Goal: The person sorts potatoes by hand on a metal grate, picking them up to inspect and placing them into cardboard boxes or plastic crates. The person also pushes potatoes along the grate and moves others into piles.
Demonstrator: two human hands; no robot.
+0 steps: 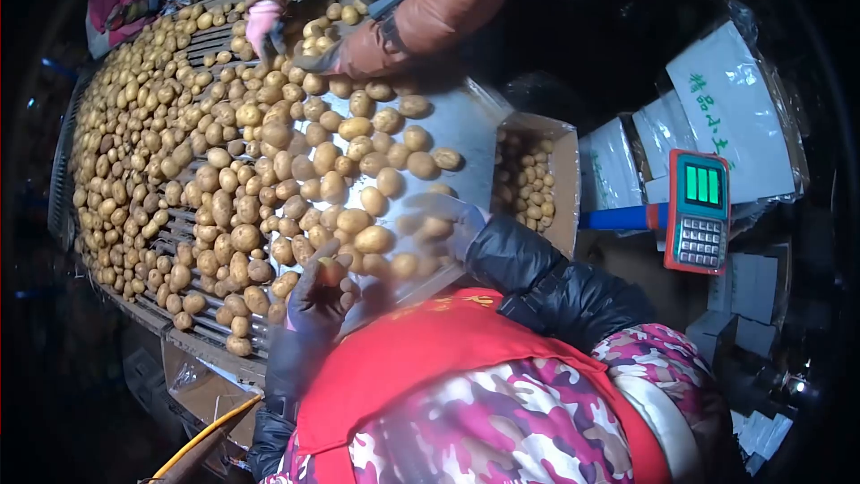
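My left hand (315, 298), in a dark glove, is curled around a potato (333, 272) at the near edge of the metal sorting table. Its fingers point up, and part of the potato shows between them. Smeared by motion, my right hand (455, 220) in a pale glove reaches over the smooth metal plate (475, 157). A blurred potato (435, 229) lies right at its fingers; whether the hand grips it I cannot tell. Between both hands are loose potatoes (374, 239), several of them blurred.
Many potatoes (134, 161) cover the slatted rack (184, 224). Across the table, a co-worker's gloved hands (264, 31) reach among potatoes. A cardboard box (563, 179) with potatoes stands right of the plate. Further right are a digital scale display (699, 211) and plastic-wrapped white boxes (735, 116).
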